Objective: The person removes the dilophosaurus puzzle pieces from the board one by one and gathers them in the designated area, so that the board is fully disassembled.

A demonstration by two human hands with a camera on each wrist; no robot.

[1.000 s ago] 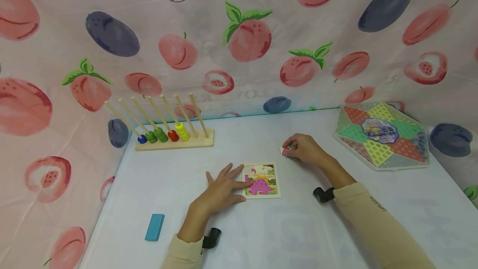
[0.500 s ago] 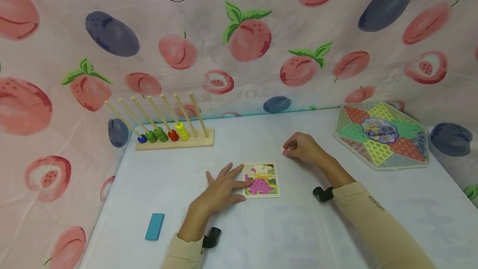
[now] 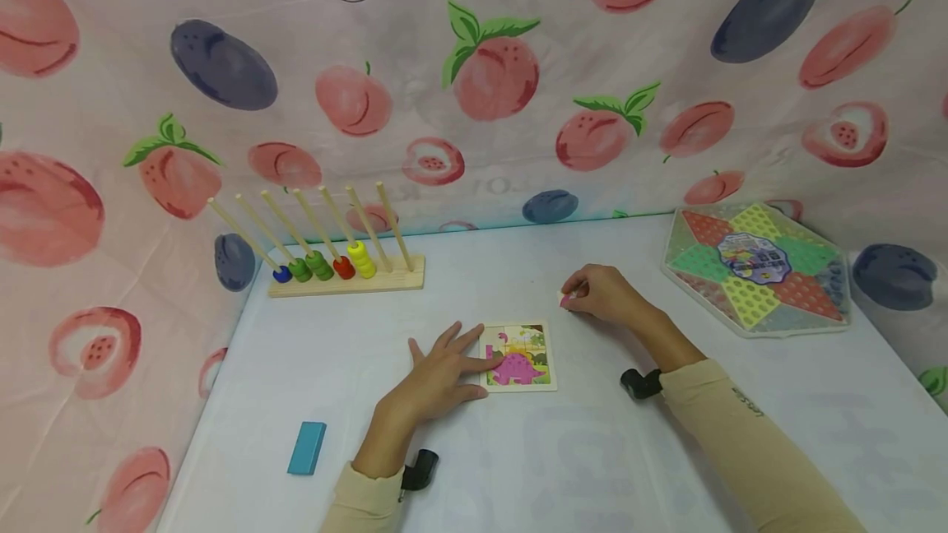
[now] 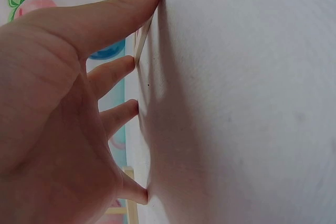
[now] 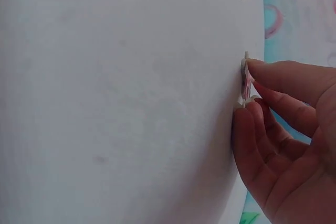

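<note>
Apparently steadies puzzle board [image 3: 552,364] by its left edge with spread-fingered left hand [image 3: 440,381], pinching piece [image 3: 564,299] in right hand [image 3: 603,294] beyond upper-right corner.

Left sleeve [image 3: 363,504]: long, plain beige cloth, softly creased, ending at the wrist.
Right sleeve [image 3: 755,451]: matching beige, its cuff finishing at the wrist.
Lettering [image 3: 746,402]: small, dark, printed along the right sleeve near the cuff; too small to read.
Left wrist camera [image 3: 420,470]: black, a short rounded barrel beside the cuff.
Right wrist camera [image 3: 640,385]: black too, bent like an elbow, with a rounded end.
Left hand [image 3: 443,377], right hand [image 3: 603,294]: both bare.
</note>
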